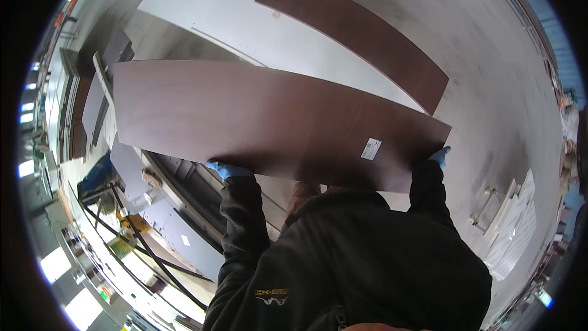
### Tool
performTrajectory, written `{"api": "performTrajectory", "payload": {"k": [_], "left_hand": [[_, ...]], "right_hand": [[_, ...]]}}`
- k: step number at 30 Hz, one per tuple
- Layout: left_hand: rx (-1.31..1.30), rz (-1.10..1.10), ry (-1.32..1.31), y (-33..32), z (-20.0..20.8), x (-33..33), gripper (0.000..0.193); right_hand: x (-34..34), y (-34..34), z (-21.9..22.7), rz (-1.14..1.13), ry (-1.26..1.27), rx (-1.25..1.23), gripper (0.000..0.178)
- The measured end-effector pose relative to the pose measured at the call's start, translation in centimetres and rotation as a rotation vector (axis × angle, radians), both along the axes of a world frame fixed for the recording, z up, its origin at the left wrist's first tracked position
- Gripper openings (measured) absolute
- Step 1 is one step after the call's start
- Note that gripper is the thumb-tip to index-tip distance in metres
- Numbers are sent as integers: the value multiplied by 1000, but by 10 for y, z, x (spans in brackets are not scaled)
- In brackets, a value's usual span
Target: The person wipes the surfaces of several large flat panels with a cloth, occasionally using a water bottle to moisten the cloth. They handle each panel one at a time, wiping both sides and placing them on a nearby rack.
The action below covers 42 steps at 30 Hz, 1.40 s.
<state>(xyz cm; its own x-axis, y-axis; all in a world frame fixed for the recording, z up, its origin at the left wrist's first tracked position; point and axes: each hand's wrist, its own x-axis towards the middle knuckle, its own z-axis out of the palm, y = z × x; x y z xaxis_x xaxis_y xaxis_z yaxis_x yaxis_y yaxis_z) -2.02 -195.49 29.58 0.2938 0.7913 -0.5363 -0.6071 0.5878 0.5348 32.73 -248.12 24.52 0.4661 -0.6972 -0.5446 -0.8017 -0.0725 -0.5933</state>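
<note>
Fingers (220, 165) on the left hand (228, 170) are curled up over the near edge of the big dark brown board (263, 122), blue glove and all, and the right hand (439, 157) is doing the same thing way over at the far right corner, only a few fingertips showing there, so both are closed on the board's edge but I can't tell how deep either grip goes. That board sits up off the floor in front of the chest, carried flat-ish, long axis running left to right across the view, left end up toward the racks (92, 110) and right end dipping a bit lower toward the concrete floor (490, 86). What worries me: it's a long panel pinched only along one long edge, so I'd guess the far edge wants to droop and lever it out of the gloves, especially on the right where the hold looks thin. The left end also looks close to the stacked stuff and black hoses (141, 239) on that side, so a swing could clip something. Another brown board (355, 37) is lying on a pale sheet (208, 6) just past it, and there's a small white sticker (370, 148) near the right end.
</note>
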Motion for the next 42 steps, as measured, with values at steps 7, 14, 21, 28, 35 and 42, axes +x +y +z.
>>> {"api": "performTrajectory", "payload": {"k": [7,14,21,28,35,42], "left_hand": [[-96,-188,32,-10,-96,73,94],[-109,-303,68,-22,-172,187,93],[-207,-276,197,-22,-207,278,91],[-247,-366,291,8,-223,380,89],[-141,-559,280,27,-247,532,84],[-174,-640,343,46,-311,607,82]], "right_hand": [[-27,-76,-32,-115,172,-206,107],[48,-122,-80,-135,260,-240,109],[131,-103,-89,-189,250,-220,105],[223,-50,-89,-223,52,-27,94],[324,-2,-121,-182,-48,-43,89],[414,3,-181,-255,-109,-51,85]]}}
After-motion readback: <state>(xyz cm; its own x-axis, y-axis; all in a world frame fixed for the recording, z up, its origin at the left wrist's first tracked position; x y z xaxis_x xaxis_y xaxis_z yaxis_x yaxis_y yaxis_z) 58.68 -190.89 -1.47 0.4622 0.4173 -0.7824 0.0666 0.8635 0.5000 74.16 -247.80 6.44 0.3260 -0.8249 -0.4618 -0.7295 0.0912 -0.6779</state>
